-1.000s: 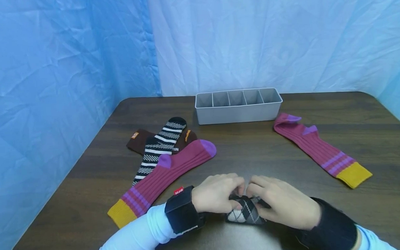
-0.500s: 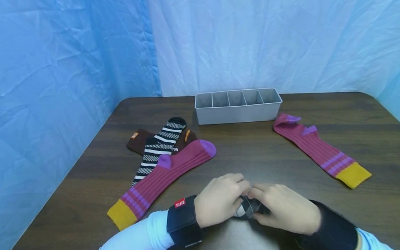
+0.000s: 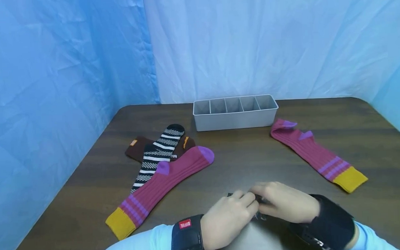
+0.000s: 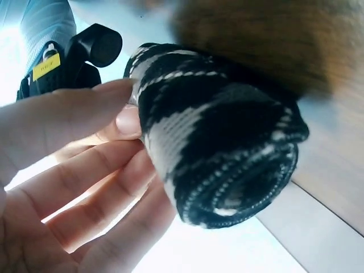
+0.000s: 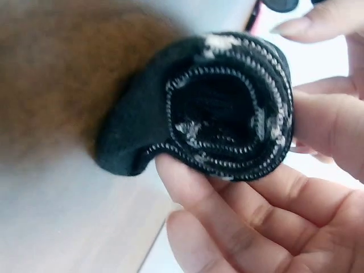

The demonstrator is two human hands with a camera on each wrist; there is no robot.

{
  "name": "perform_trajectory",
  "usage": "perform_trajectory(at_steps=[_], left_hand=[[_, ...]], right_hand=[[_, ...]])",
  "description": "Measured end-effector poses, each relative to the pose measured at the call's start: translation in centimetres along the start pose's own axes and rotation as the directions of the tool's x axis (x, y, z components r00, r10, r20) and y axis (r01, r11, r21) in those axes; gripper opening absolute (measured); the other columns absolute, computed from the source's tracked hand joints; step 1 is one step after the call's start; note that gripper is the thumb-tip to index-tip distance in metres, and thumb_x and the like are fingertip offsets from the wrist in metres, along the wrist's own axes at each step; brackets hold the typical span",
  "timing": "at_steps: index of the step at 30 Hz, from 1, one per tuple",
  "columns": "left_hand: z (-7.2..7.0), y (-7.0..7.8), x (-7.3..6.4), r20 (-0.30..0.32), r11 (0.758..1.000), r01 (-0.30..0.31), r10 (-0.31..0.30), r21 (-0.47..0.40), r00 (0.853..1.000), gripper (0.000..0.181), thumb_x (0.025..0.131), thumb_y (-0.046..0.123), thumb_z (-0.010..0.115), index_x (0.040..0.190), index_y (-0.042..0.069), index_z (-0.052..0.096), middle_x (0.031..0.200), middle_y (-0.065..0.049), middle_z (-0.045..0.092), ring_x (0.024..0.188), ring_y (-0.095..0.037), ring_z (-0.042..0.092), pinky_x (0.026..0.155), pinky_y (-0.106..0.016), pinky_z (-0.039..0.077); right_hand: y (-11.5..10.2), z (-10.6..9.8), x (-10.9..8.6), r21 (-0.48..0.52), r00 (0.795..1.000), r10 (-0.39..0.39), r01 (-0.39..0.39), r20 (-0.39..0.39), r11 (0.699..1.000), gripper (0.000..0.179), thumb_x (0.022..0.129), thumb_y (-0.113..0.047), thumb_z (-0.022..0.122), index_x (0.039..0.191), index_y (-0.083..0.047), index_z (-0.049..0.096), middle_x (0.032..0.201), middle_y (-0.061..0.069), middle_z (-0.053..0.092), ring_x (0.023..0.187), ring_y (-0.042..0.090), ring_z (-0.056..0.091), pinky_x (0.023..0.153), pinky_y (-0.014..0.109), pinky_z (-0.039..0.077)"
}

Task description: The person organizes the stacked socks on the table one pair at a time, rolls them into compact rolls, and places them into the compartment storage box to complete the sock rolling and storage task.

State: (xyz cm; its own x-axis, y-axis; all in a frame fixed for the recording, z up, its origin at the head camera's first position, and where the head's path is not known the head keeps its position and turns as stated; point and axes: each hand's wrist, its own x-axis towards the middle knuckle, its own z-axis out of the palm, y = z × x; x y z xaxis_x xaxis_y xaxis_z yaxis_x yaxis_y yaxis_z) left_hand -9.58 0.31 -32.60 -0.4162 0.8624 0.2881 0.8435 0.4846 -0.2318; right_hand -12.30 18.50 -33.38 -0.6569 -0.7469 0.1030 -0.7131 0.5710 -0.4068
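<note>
A rolled-up argyle sock (image 4: 216, 131), black with grey and white, is between my two hands close over the front of the table. My left hand (image 3: 228, 219) pinches one end with its thumb and fingers, its back covering most of the roll in the head view. From the other side my right hand (image 3: 283, 203) holds the roll, thumb and fingers on opposite sides. The right wrist view shows the coiled end of the rolled argyle sock (image 5: 216, 114), with a loose flap hanging off its left side.
A grey divided organizer box (image 3: 236, 120) stands at the back. Left lie a maroon sock (image 3: 178, 168), a black-and-white striped sock (image 3: 151, 161) and brown socks (image 3: 134, 148). Another maroon sock (image 3: 313, 152) lies right. Blue sheets (image 3: 250, 46) hang behind the table.
My left hand has turned and come nearer over the roll, hiding most of it. My right hand keeps hold with little movement. The head view has tilted slightly.
</note>
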Motion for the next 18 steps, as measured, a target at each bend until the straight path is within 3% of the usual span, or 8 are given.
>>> perform_trajectory(at_steps=[4,6,8,10,12,14,16,18], left_hand=[[0.3,-0.3,0.1,0.014,1.000,0.000,0.000,-0.029,1.000,0.015,0.081,0.018,0.056,0.095,0.015,0.057,0.091,0.006,0.053,0.077,-0.005,0.050,0.055,-0.012,0.041],[0.5,-0.3,0.1,0.021,1.000,-0.001,0.002,-0.029,1.000,0.015,0.080,0.017,0.057,0.095,0.016,0.058,0.090,0.007,0.052,0.077,-0.005,0.050,0.056,-0.012,0.041],[0.7,-0.4,0.2,0.031,1.000,-0.003,0.003,-0.020,1.000,0.015,0.079,0.016,0.057,0.094,0.016,0.058,0.090,0.007,0.052,0.078,-0.005,0.050,0.057,-0.013,0.042],[0.8,-0.5,0.4,0.039,1.000,0.001,-0.001,-0.004,0.999,0.017,0.077,0.014,0.058,0.093,0.016,0.058,0.090,0.007,0.052,0.079,-0.005,0.051,0.058,-0.014,0.043],[0.8,-0.7,0.5,0.054,1.000,0.007,-0.007,-0.003,0.999,0.017,0.076,0.013,0.059,0.093,0.016,0.058,0.090,0.007,0.052,0.079,-0.006,0.051,0.059,-0.015,0.044],[0.9,-0.8,0.7,0.064,1.000,0.009,-0.009,0.003,0.998,0.018,0.076,0.012,0.059,0.093,0.016,0.059,0.091,0.006,0.052,0.080,-0.006,0.051,0.060,-0.015,0.044],[1.0,-0.8,0.9,0.075,1.000,0.010,-0.011,0.016,0.997,0.019,0.075,0.012,0.059,0.094,0.016,0.059,0.091,0.006,0.052,0.080,-0.006,0.050,0.061,-0.015,0.044],[1.2,-0.8,1.0,0.086,0.999,0.006,-0.009,0.036,0.996,0.019,0.075,0.013,0.060,0.094,0.016,0.059,0.091,0.006,0.052,0.081,-0.006,0.050,0.061,-0.015,0.045]], right_hand=[[1.3,-1.2,0.7,0.152,0.992,-0.057,0.039,0.115,0.988,0.015,0.080,-0.026,0.056,0.092,-0.017,0.057,0.083,-0.013,0.057,0.074,-0.005,0.050,0.064,0.019,0.044],[2.0,-2.4,1.3,0.223,0.977,-0.057,0.010,0.205,0.975,0.020,0.079,-0.030,0.057,0.093,-0.015,0.057,0.079,-0.013,0.057,0.071,-0.005,0.051,0.062,0.018,0.043],[2.9,-4.2,2.0,0.224,0.965,-0.027,-0.033,0.260,0.974,0.028,0.079,-0.035,0.056,0.096,-0.012,0.056,0.075,-0.012,0.057,0.068,-0.003,0.051,0.061,0.018,0.043],[3.9,-6.4,3.0,0.172,0.963,0.040,-0.089,0.266,0.981,0.034,0.078,-0.036,0.057,0.099,-0.009,0.055,0.074,-0.010,0.058,0.067,0.000,0.052,0.061,0.018,0.043],[5.3,-8.8,4.0,0.112,0.969,0.132,-0.158,0.211,0.981,0.034,0.079,-0.033,0.057,0.099,-0.006,0.056,0.074,-0.007,0.059,0.066,0.005,0.054,0.061,0.020,0.043],[6.9,-11.0,4.9,0.044,0.964,0.246,-0.251,0.102,0.967,0.031,0.080,-0.030,0.056,0.099,-0.006,0.056,0.075,-0.003,0.060,0.067,0.009,0.054,0.061,0.023,0.043],[8.7,-12.7,5.7,0.008,0.935,0.353,-0.353,-0.023,0.935,0.029,0.081,-0.026,0.055,0.097,-0.002,0.057,0.075,0.004,0.061,0.065,0.014,0.054,0.060,0.027,0.042],[10.5,-13.7,6.2,-0.006,0.879,0.457,-0.461,-0.135,0.887,0.030,0.082,-0.024,0.054,0.095,0.003,0.057,0.074,0.011,0.061,0.065,0.017,0.054,0.058,0.029,0.041]])
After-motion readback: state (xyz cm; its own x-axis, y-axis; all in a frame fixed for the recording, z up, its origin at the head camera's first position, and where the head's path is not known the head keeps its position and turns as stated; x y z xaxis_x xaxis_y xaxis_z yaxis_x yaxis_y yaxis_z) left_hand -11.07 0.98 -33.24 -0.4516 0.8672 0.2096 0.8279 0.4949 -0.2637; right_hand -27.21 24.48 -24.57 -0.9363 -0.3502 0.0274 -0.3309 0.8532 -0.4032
